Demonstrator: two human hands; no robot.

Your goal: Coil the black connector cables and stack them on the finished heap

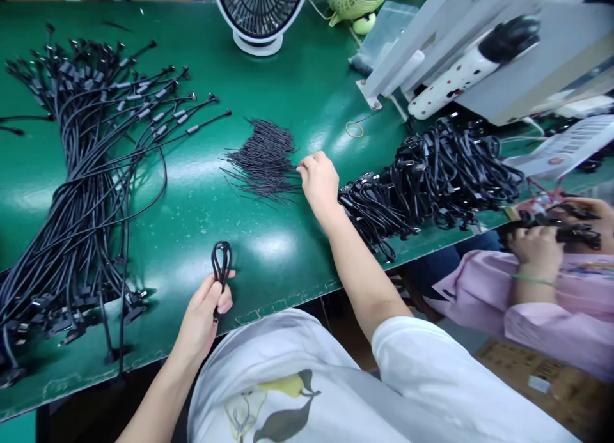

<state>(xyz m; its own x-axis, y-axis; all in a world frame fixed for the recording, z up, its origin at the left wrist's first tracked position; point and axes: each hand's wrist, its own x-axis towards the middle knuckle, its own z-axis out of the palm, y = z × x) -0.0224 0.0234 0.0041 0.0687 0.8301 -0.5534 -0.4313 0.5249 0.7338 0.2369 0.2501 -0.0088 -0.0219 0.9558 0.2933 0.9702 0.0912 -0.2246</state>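
My left hand (206, 305) is closed around a black cable (221, 264) folded into a small bundle, with its loops standing up above my fingers near the table's front edge. My right hand (319, 181) pinches at the right end of a pile of thin black twist ties (266, 158); the tie between the fingertips is mostly hidden. Left of my hands lies a large heap of long loose black cables (91, 155) with grey sleeves and connectors at their ends. Beyond my right forearm, folded black cable bundles (432, 174) are piled up.
A white fan (259, 43) stands at the back of the green table (192, 219). At right are a yellow rubber band (354, 130), a grey metal frame (407, 40) and a spotted white bottle-like object (451, 85). A co-worker's hands (537, 251) hold black cables at far right.
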